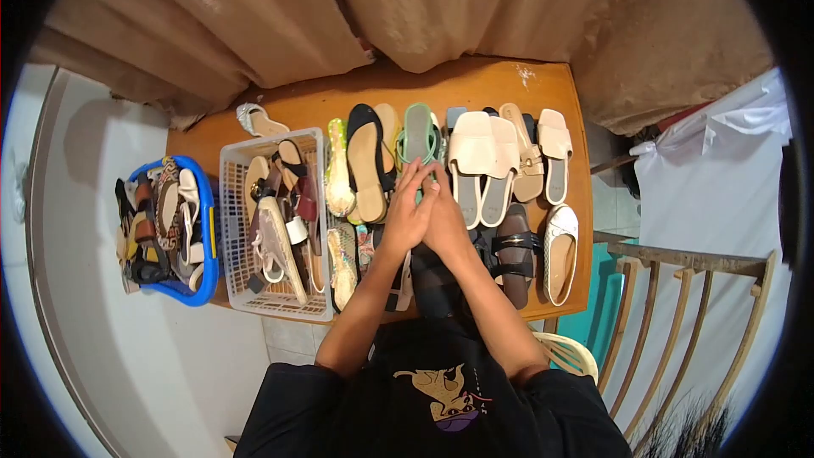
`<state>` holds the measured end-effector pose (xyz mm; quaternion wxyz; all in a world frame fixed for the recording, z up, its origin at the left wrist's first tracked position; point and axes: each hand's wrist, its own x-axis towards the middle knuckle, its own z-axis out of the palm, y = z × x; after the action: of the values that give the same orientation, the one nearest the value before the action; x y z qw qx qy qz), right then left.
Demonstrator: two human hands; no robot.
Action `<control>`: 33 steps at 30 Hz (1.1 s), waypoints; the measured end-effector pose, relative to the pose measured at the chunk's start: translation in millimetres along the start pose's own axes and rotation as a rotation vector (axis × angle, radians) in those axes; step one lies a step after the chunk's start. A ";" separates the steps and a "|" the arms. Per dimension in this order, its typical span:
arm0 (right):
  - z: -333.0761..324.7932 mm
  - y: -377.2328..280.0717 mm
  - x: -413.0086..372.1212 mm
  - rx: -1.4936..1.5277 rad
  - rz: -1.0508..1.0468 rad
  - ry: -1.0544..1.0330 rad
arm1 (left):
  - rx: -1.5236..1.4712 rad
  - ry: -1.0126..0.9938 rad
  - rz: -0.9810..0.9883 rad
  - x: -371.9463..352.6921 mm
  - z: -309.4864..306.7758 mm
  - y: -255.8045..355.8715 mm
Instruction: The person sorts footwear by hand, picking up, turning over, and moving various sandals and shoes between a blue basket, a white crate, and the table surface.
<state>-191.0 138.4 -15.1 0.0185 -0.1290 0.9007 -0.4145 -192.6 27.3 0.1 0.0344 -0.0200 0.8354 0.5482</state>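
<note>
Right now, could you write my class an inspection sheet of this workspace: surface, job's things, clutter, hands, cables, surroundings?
Surface: wooden table, whitish marks near the back right corner.
Job's things: footwear in rough rows, including a green sandal, cream slides and a white flat.
Clutter: white basket and blue basket, both holding footwear.
Hands: left hand and right hand touch each other; neither visibly grips footwear.
Cables: nothing seen.
Surroundings: brown curtain behind, slatted wooden frame at right.

Head-worn view, facing forward and down
</note>
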 end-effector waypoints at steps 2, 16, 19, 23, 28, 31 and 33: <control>-7.0 -10.1 -6.7 0.011 0.035 -0.014 | -0.108 0.064 0.099 -13.9 -6.5 3.6; -12.5 -92.7 -76.5 -0.090 0.080 0.033 | -0.031 0.424 0.159 -175.1 -143.5 -48.1; 4.6 -125.4 -81.4 -0.136 0.041 0.012 | 0.006 0.569 0.128 -201.6 -194.4 -64.8; 68.0 -176.3 -71.3 0.129 0.038 -0.146 | 0.038 0.693 0.134 -222.0 -274.4 -86.7; 163.3 -244.1 -65.1 0.167 -0.078 -0.154 | 0.189 0.686 0.281 -229.8 -368.3 -100.7; 211.1 -291.5 -62.2 0.309 -0.022 -0.210 | 0.497 0.837 0.279 -223.4 -424.0 -106.1; 227.5 -330.2 -52.6 0.395 0.008 -0.214 | 0.652 0.818 0.154 -216.3 -456.2 -111.8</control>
<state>-36.6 -223.2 80.0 0.1406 -0.1627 0.7953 -0.5669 14.7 -436.7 96.0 -0.3302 -0.1593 0.9067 0.2084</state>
